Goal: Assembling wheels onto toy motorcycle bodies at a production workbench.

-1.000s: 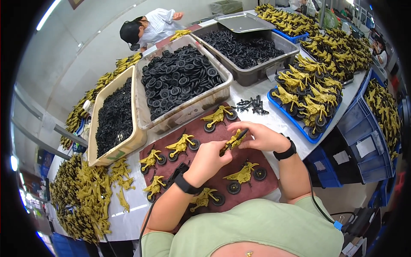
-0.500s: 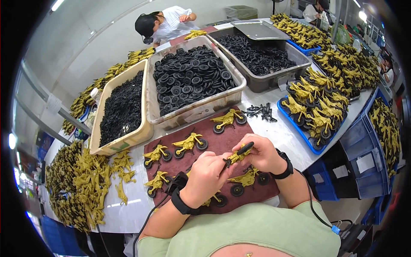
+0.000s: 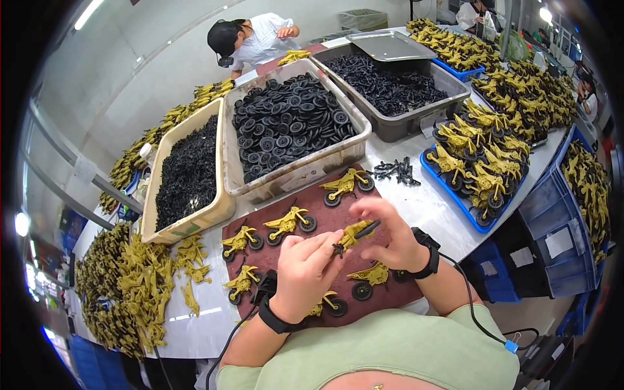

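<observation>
My left hand [image 3: 305, 268] is closed on a yellow toy motorcycle [image 3: 351, 236] with a black wheel, pinching its end with the small black part. Beside that wheel, my right hand [image 3: 395, 239] has its thumb and fingers spread apart. Under my hands lies a dark red mat [image 3: 260, 214]. On it stand several more yellow toy motorcycles with black wheels, among them one at the far edge [image 3: 346, 184], one left of it [image 3: 288, 224] and one near my right wrist [image 3: 369, 281]. My forearms partly hide others.
Beyond the mat stand a tub of black wheels [image 3: 296, 182], a cream tub of small black parts [image 3: 188, 224] and a grey tub [image 3: 416, 127] with a tray on it. Yellow bodies [image 3: 140, 279] pile up left. A blue tray [image 3: 478, 226] holds motorcycles. A co-worker [image 3: 260, 42] sits opposite.
My right hand has opened, its fingers coming away from the toy motorcycle's wheel. The left hand keeps hold of the toy, turned slightly.
</observation>
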A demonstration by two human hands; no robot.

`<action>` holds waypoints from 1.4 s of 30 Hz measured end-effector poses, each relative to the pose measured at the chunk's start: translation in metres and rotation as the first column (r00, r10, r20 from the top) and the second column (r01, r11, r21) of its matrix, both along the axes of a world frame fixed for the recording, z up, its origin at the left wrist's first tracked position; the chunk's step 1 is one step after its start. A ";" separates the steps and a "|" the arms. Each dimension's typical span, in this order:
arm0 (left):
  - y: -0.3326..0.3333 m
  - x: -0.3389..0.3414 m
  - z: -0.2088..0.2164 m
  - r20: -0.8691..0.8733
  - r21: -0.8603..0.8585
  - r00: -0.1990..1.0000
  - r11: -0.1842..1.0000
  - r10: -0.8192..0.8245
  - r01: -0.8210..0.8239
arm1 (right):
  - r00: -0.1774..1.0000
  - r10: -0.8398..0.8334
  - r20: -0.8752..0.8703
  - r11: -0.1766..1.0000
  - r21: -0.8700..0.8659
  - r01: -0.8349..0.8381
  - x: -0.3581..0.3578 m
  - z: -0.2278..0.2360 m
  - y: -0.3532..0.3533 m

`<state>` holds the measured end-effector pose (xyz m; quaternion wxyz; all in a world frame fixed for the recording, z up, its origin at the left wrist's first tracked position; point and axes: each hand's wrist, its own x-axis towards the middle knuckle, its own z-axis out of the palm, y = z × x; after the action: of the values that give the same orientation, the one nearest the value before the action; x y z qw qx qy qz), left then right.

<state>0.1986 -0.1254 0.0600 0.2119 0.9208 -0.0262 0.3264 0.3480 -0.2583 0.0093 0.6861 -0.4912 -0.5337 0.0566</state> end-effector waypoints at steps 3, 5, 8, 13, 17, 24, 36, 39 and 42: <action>0.001 -0.001 -0.001 0.044 0.151 0.995 0.984 0.090 -0.096 | 0.880 -0.378 0.287 0.924 0.182 0.337 -0.005 0.001 -0.006; -0.001 0.000 0.001 0.062 0.311 0.989 0.939 0.133 -0.146 | 0.785 -0.465 0.410 0.885 0.225 0.407 -0.014 0.006 -0.003; -0.009 0.003 0.005 0.075 0.396 0.990 0.908 0.117 -0.137 | 0.625 -0.599 0.500 0.795 0.280 0.537 -0.025 0.007 0.000; -0.014 0.003 0.002 0.096 0.365 0.984 0.915 0.149 -0.174 | 0.710 -0.571 0.412 0.819 0.227 0.527 -0.031 -0.002 0.003; -0.019 0.003 0.004 0.089 0.339 0.989 0.930 0.116 -0.139 | 0.725 -0.571 0.385 0.821 0.267 0.505 -0.029 -0.006 0.000; -0.015 0.008 -0.004 0.057 0.304 0.998 0.953 -0.010 -0.008 | 0.726 -0.557 0.403 0.830 0.248 0.499 -0.029 -0.001 0.001; -0.006 0.002 0.009 0.046 -0.077 0.999 0.997 -0.021 0.024 | 0.977 -0.125 -0.173 0.984 0.102 0.144 -0.021 0.000 -0.003; -0.005 0.001 0.007 0.057 -0.109 0.997 0.992 -0.055 0.061 | 0.982 -0.098 0.159 0.992 0.097 0.083 -0.012 0.004 -0.002; -0.003 -0.002 0.007 0.048 -0.086 0.996 0.993 -0.081 0.085 | 0.985 -0.093 0.148 0.989 0.129 0.074 -0.014 0.002 -0.002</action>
<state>0.1966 -0.1287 0.0666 0.2650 0.9012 -0.0549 0.3385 0.3335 -0.2598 0.0109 0.6737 -0.4727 -0.5664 -0.0433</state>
